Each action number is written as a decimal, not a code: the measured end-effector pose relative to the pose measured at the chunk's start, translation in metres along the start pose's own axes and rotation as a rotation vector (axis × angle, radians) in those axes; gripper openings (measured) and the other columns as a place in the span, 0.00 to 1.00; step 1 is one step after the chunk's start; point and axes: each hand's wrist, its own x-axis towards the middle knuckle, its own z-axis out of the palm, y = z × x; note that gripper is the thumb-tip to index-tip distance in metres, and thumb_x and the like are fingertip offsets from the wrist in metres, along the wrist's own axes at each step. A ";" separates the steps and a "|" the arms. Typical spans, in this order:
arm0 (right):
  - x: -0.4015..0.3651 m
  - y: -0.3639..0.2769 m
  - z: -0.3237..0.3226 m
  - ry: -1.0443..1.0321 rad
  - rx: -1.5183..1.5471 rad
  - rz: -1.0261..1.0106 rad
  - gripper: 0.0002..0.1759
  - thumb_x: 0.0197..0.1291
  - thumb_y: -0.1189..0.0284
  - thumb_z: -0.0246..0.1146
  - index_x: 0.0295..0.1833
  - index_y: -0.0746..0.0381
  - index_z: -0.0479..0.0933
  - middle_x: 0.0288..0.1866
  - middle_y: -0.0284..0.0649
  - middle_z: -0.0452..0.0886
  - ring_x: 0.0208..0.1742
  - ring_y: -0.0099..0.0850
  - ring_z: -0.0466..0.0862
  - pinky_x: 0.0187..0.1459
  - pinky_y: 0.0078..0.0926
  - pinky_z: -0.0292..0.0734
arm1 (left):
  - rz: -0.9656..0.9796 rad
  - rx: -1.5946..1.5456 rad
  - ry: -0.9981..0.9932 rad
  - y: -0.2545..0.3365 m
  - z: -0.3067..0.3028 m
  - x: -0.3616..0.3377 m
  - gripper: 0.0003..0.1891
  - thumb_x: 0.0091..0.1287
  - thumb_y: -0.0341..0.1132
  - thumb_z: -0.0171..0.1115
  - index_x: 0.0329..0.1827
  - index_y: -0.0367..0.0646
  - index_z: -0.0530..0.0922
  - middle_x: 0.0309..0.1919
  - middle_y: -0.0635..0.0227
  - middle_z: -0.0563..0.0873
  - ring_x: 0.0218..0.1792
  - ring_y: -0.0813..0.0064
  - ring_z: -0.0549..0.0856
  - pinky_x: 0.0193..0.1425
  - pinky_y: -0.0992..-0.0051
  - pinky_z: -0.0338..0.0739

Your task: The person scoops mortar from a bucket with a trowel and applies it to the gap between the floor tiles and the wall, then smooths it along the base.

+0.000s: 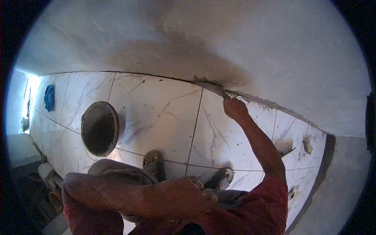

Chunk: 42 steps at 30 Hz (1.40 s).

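Note:
At the foot of the plastered wall, my right hand (235, 108) grips the handle of a trowel (213, 87). The blade lies along the joint between wall and tiled floor, where grey mortar (270, 103) runs to the right. My left hand (192, 197) rests near my lap with its fingers curled; whether it holds anything is hidden. A dark round bucket (100, 129) stands on the tiles left of my feet.
A blue cloth (49, 98) lies on the floor at the far left. A pale lump (307, 145) and a dark thin object (288, 152) lie at the right. My sandalled feet (154, 163) are below the middle. Dark clutter fills the lower left.

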 end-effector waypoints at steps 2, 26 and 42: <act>-0.006 0.025 0.000 0.039 -0.069 -0.024 0.16 0.62 0.64 0.48 0.42 0.67 0.72 0.28 0.53 0.79 0.30 0.50 0.81 0.34 0.49 0.77 | 0.121 0.061 0.153 -0.010 0.006 -0.004 0.11 0.58 0.35 0.54 0.39 0.36 0.75 0.30 0.58 0.83 0.34 0.61 0.84 0.38 0.66 0.79; 0.013 0.000 -0.027 -0.043 -0.057 -0.260 0.19 0.60 0.63 0.48 0.36 0.69 0.76 0.33 0.60 0.79 0.39 0.54 0.80 0.42 0.50 0.74 | 0.141 0.251 0.204 -0.007 0.014 -0.002 0.11 0.57 0.37 0.54 0.37 0.38 0.75 0.30 0.58 0.82 0.33 0.63 0.85 0.36 0.67 0.79; -0.083 0.083 -0.034 -0.023 -0.198 0.176 0.17 0.63 0.59 0.47 0.41 0.62 0.74 0.32 0.54 0.80 0.34 0.50 0.82 0.39 0.49 0.77 | 0.289 0.132 0.319 -0.013 0.010 -0.021 0.19 0.57 0.39 0.56 0.48 0.36 0.72 0.32 0.55 0.82 0.36 0.56 0.83 0.37 0.62 0.79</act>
